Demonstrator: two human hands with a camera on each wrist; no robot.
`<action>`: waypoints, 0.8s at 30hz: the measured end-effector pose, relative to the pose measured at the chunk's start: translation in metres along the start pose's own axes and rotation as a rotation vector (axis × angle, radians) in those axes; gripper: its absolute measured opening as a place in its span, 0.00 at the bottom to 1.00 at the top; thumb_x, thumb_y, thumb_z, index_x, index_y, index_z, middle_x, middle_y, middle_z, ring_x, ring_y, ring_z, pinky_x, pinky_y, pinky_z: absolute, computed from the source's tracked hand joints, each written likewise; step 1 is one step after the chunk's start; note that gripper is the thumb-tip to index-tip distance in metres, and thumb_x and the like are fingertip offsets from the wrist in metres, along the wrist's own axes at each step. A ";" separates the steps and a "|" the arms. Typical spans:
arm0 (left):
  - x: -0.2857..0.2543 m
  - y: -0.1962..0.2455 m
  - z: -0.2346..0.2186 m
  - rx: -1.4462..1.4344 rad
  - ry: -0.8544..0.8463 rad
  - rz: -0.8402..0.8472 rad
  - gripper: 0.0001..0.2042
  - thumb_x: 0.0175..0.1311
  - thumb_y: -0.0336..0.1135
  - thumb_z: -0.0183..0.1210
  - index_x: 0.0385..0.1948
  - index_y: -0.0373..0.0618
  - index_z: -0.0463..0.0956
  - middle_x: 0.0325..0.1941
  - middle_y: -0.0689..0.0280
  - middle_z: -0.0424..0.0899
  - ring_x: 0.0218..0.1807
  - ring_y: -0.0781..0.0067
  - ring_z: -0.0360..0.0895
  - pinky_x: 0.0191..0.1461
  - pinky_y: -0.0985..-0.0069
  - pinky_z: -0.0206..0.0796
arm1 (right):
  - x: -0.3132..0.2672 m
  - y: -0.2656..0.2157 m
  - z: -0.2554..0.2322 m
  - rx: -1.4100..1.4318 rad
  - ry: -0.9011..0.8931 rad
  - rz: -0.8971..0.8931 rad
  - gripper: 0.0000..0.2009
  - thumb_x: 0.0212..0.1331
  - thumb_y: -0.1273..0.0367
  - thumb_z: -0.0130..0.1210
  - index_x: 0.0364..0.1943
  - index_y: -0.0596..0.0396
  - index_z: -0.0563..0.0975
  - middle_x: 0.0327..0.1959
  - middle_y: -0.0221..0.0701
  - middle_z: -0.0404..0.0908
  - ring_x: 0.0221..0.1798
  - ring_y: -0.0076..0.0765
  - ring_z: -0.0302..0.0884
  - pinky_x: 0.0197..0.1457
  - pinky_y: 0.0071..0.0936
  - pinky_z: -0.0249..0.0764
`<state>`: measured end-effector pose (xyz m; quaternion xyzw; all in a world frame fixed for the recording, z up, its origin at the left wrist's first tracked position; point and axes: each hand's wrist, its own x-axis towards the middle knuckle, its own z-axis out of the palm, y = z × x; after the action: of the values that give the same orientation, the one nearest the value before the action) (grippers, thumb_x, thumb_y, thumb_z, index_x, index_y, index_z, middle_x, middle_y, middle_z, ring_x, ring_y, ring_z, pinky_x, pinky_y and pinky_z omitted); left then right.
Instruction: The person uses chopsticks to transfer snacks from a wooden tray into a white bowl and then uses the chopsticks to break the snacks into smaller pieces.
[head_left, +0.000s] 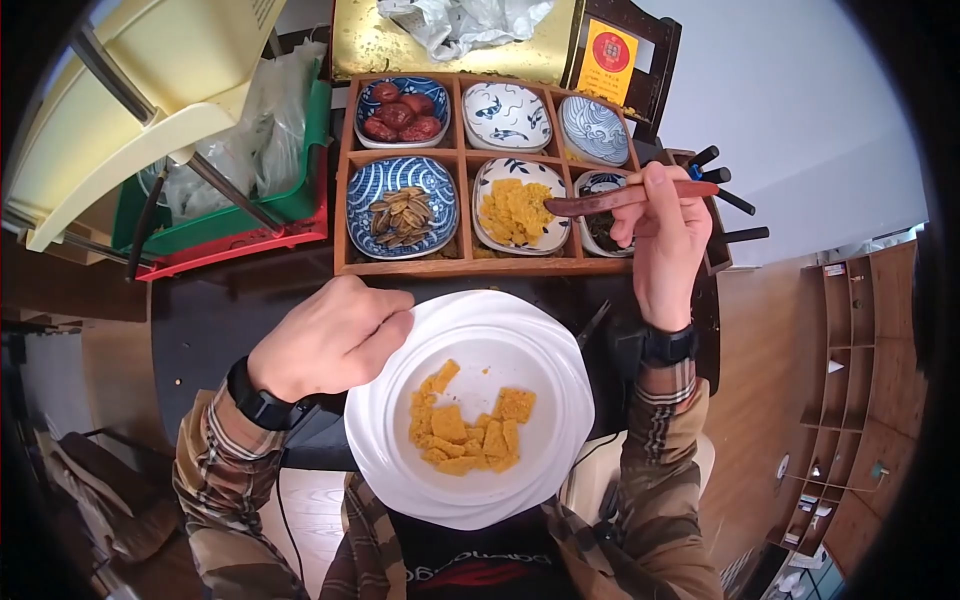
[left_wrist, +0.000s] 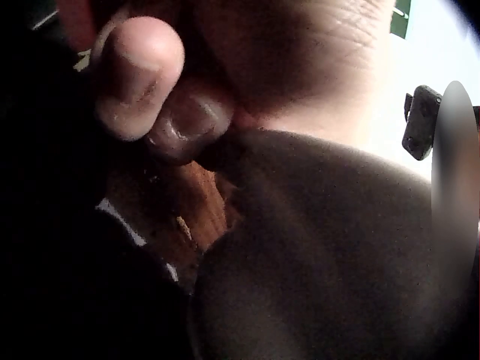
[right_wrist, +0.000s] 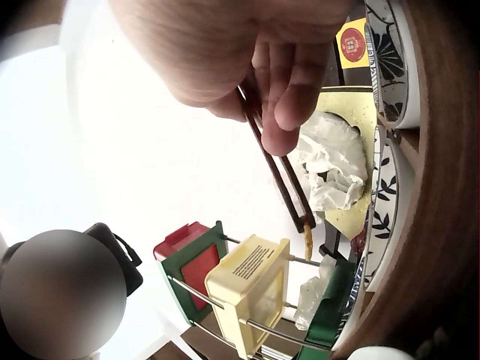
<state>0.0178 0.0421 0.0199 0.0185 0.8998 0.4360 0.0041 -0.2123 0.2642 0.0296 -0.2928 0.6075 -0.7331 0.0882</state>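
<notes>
My right hand (head_left: 672,225) holds dark wooden tongs (head_left: 610,198) above the divided wooden tray (head_left: 400,268). Their tips stand over a leaf-patterned bowl of yellow crisps (head_left: 515,212). In the right wrist view a small crisp (right_wrist: 308,243) is pinched between the tips of the tongs (right_wrist: 281,184). With curled fingers and thumb, my left hand (head_left: 330,338) grips the upper left rim of a wide white bowl (head_left: 560,400). Several square yellow crisps (head_left: 450,425) lie inside it. Seen from the left wrist, the left fingers (left_wrist: 139,82) are bent against the bowl's shadowed underside (left_wrist: 315,240).
Other small bowls in the tray hold red dates (head_left: 400,113) and striped seeds (head_left: 402,215). A patterned white bowl (head_left: 507,117) sits at the back. Crumpled plastic (head_left: 465,25) lies behind on a gold surface. At left stand green and red baskets (head_left: 230,235) and a cream bin (head_left: 170,60).
</notes>
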 end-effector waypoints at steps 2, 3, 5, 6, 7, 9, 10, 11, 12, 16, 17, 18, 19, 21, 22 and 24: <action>-0.001 0.001 -0.004 -0.001 -0.017 -0.013 0.09 0.60 0.28 0.51 0.23 0.33 0.72 0.22 0.43 0.74 0.29 0.38 0.74 0.32 0.55 0.66 | 0.000 0.001 0.000 -0.003 0.008 -0.007 0.12 0.73 0.64 0.54 0.37 0.60 0.78 0.27 0.38 0.85 0.20 0.22 0.77 0.23 0.17 0.70; -0.002 0.002 -0.005 0.000 -0.031 -0.024 0.09 0.60 0.28 0.50 0.21 0.33 0.72 0.22 0.43 0.74 0.29 0.38 0.74 0.33 0.55 0.66 | -0.001 0.002 0.000 -0.023 0.032 -0.020 0.12 0.73 0.64 0.54 0.37 0.60 0.78 0.27 0.38 0.85 0.20 0.22 0.77 0.23 0.18 0.69; -0.003 0.000 -0.004 -0.013 -0.029 -0.030 0.09 0.59 0.28 0.50 0.20 0.32 0.72 0.22 0.43 0.74 0.29 0.38 0.74 0.32 0.55 0.66 | 0.001 0.002 -0.001 -0.044 0.058 -0.036 0.12 0.73 0.65 0.54 0.37 0.60 0.78 0.27 0.37 0.85 0.20 0.22 0.77 0.23 0.18 0.69; -0.003 0.000 -0.003 -0.029 -0.033 -0.039 0.10 0.58 0.28 0.50 0.19 0.32 0.72 0.21 0.43 0.74 0.29 0.37 0.74 0.32 0.55 0.66 | 0.001 0.001 0.001 -0.049 0.059 -0.031 0.12 0.73 0.65 0.54 0.36 0.60 0.79 0.27 0.37 0.85 0.20 0.22 0.77 0.23 0.18 0.69; -0.001 -0.001 -0.003 -0.031 -0.039 -0.038 0.10 0.58 0.28 0.50 0.19 0.32 0.72 0.21 0.43 0.74 0.29 0.37 0.74 0.32 0.55 0.66 | 0.001 0.001 0.002 -0.053 0.061 -0.023 0.12 0.73 0.65 0.55 0.36 0.60 0.79 0.26 0.37 0.84 0.20 0.23 0.76 0.23 0.18 0.69; -0.001 -0.001 -0.004 -0.082 -0.055 -0.086 0.10 0.58 0.28 0.49 0.20 0.31 0.73 0.22 0.43 0.74 0.28 0.37 0.74 0.33 0.57 0.67 | 0.000 0.002 0.002 -0.062 0.061 -0.027 0.12 0.72 0.65 0.55 0.35 0.60 0.79 0.26 0.37 0.84 0.20 0.22 0.76 0.24 0.18 0.69; -0.001 0.000 -0.004 -0.082 -0.051 -0.088 0.10 0.58 0.28 0.49 0.20 0.31 0.73 0.22 0.43 0.74 0.28 0.37 0.74 0.33 0.57 0.67 | -0.001 0.001 0.002 -0.072 0.061 -0.030 0.12 0.72 0.64 0.55 0.35 0.60 0.79 0.26 0.37 0.84 0.20 0.22 0.76 0.24 0.19 0.69; -0.001 0.001 -0.004 -0.102 -0.057 -0.111 0.10 0.58 0.28 0.49 0.22 0.31 0.74 0.22 0.42 0.74 0.29 0.37 0.74 0.33 0.57 0.67 | 0.000 0.001 0.002 -0.071 0.058 -0.031 0.12 0.72 0.64 0.55 0.35 0.60 0.79 0.26 0.37 0.84 0.20 0.22 0.76 0.24 0.19 0.69; -0.001 0.001 -0.005 -0.122 -0.066 -0.131 0.10 0.58 0.28 0.49 0.23 0.30 0.75 0.23 0.42 0.75 0.29 0.37 0.74 0.33 0.58 0.68 | 0.000 0.001 0.003 -0.072 0.058 -0.029 0.12 0.72 0.64 0.55 0.35 0.60 0.79 0.26 0.37 0.84 0.20 0.22 0.76 0.24 0.19 0.69; -0.001 -0.006 -0.003 -0.120 -0.075 -0.088 0.10 0.59 0.28 0.49 0.25 0.30 0.76 0.25 0.42 0.76 0.30 0.37 0.74 0.34 0.59 0.68 | 0.000 0.001 0.002 -0.054 0.038 0.003 0.12 0.72 0.64 0.55 0.35 0.60 0.79 0.26 0.37 0.84 0.20 0.23 0.76 0.24 0.19 0.69; -0.001 -0.003 -0.003 -0.125 -0.071 -0.082 0.10 0.59 0.28 0.49 0.25 0.30 0.76 0.24 0.42 0.76 0.30 0.37 0.74 0.34 0.59 0.68 | 0.000 0.000 0.003 -0.053 0.036 0.002 0.12 0.72 0.64 0.55 0.35 0.60 0.79 0.26 0.37 0.84 0.20 0.23 0.76 0.24 0.19 0.69; -0.001 -0.002 -0.004 -0.130 -0.069 -0.076 0.10 0.60 0.28 0.49 0.25 0.30 0.75 0.24 0.42 0.75 0.31 0.37 0.74 0.34 0.58 0.68 | -0.001 -0.001 0.004 -0.046 0.043 -0.005 0.12 0.72 0.64 0.55 0.35 0.60 0.79 0.26 0.37 0.84 0.20 0.22 0.76 0.24 0.18 0.70; -0.001 -0.003 -0.004 -0.130 -0.069 -0.077 0.10 0.60 0.28 0.49 0.25 0.30 0.75 0.24 0.42 0.75 0.31 0.37 0.74 0.34 0.58 0.68 | -0.001 -0.001 0.004 -0.039 0.053 -0.010 0.12 0.72 0.65 0.55 0.35 0.60 0.79 0.26 0.36 0.84 0.20 0.22 0.76 0.24 0.18 0.70; -0.002 -0.008 -0.002 -0.052 -0.065 -0.019 0.09 0.60 0.28 0.49 0.25 0.30 0.74 0.24 0.42 0.74 0.31 0.37 0.74 0.34 0.58 0.67 | -0.002 0.001 0.002 -0.059 0.070 -0.023 0.11 0.72 0.65 0.55 0.36 0.60 0.79 0.25 0.36 0.84 0.20 0.22 0.76 0.24 0.18 0.69; -0.001 -0.007 -0.002 -0.054 -0.066 -0.020 0.09 0.60 0.28 0.49 0.25 0.30 0.74 0.24 0.42 0.74 0.31 0.37 0.74 0.34 0.58 0.67 | -0.001 0.002 0.001 -0.077 0.080 -0.039 0.11 0.72 0.65 0.55 0.36 0.60 0.79 0.25 0.36 0.84 0.20 0.22 0.76 0.24 0.18 0.69; -0.002 -0.002 -0.002 -0.053 -0.044 -0.035 0.09 0.61 0.27 0.49 0.24 0.31 0.72 0.23 0.43 0.73 0.31 0.36 0.74 0.33 0.57 0.66 | -0.001 0.003 0.002 -0.099 0.069 -0.032 0.10 0.72 0.66 0.56 0.36 0.60 0.79 0.25 0.35 0.83 0.20 0.21 0.77 0.24 0.17 0.69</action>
<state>0.0194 0.0391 0.0195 0.0119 0.8878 0.4589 0.0320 -0.2114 0.2624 0.0269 -0.2808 0.6409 -0.7132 0.0407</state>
